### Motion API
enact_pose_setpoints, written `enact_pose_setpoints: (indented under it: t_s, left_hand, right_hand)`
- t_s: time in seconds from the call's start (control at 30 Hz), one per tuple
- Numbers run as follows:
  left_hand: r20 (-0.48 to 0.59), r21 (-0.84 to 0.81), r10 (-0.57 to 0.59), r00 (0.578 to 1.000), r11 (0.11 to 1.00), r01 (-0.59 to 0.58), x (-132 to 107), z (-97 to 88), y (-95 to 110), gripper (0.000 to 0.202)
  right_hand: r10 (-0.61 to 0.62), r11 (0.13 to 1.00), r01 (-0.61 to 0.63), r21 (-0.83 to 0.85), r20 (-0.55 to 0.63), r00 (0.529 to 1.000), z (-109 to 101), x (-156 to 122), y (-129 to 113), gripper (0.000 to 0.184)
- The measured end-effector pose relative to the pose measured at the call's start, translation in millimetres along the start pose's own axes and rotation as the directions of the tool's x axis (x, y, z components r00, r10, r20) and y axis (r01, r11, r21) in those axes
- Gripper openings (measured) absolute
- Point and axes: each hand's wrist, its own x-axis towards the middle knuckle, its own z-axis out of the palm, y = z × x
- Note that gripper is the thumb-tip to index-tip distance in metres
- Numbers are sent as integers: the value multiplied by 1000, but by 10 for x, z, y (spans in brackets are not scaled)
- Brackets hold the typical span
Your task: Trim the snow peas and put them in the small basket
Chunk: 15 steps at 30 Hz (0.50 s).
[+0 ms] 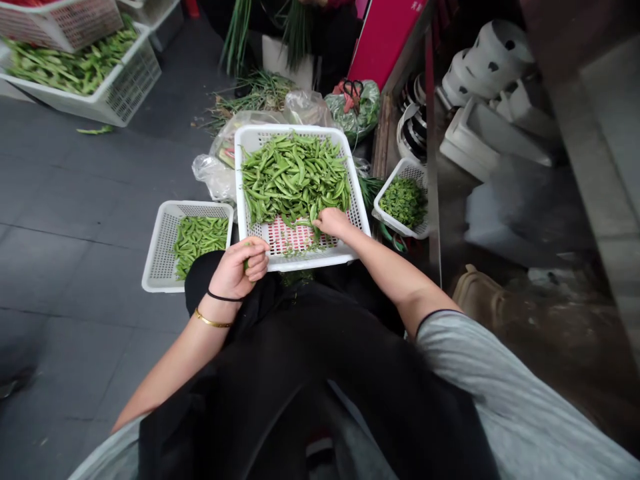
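Note:
A white plastic basket [365,220] rests before me, tilted slightly. Green pea pods [295,173] are heaped over its far part, and small trimmings [300,248] lie on the bare mesh near me. At the basket's near left corner my left hand [244,263] is closed, with a bit of green pod showing between the curled fingers. My right hand [331,221] reaches into the basket at the near edge of the heap, its fingertips pinching a pod [315,212]. On the floor at left, a smaller white basket [160,257] holds more pods [200,240].
A small basket of leafy greens [403,200] stands at right, by a metal shelf with white containers [480,137]. Beyond are plastic bags [215,175], scissors [353,89] and a person holding green stalks [239,33]. Stacked crates [117,100] sit at far left.

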Motion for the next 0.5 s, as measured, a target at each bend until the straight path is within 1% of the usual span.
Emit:
enact_pose_setpoints:
  t_s: [0.07,0.13,0.23,0.3,0.37,0.43,0.5]
  left_hand:
    - [-22,21,-16,1000,1000,16,20,-7,-38,10]
    - [-35,38,-17,999,999,18,34,-14,-57,13]
    - [-60,83,4,998,997,1,53,-6,-82,16]
    - [-100,148,33,994,989,-18,74,26,-124,20]
    - [-139,231,62,988,973,-28,102,83,-197,26]
    - [-153,299,92,984,953,-43,124,149,-285,33]
    - [-135,335,117,984,940,-66,122,200,-357,34]
  right_hand:
    - [21,999,-20,-33,38,999,71,118,-1,42]
    - [30,998,-27,-56,64,998,97,179,3,37]
    - [49,997,-44,-71,64,997,13,115,16,33]
    - [26,996,-25,-82,5,1000,-90,-70,-26,34]
    - [-66,992,54,-111,-104,992,-179,-364,-150,34]
    - [-200,972,174,-156,-168,965,-223,-708,-337,34]
    - [-342,936,310,-168,-216,915,-231,-1017,-513,32]
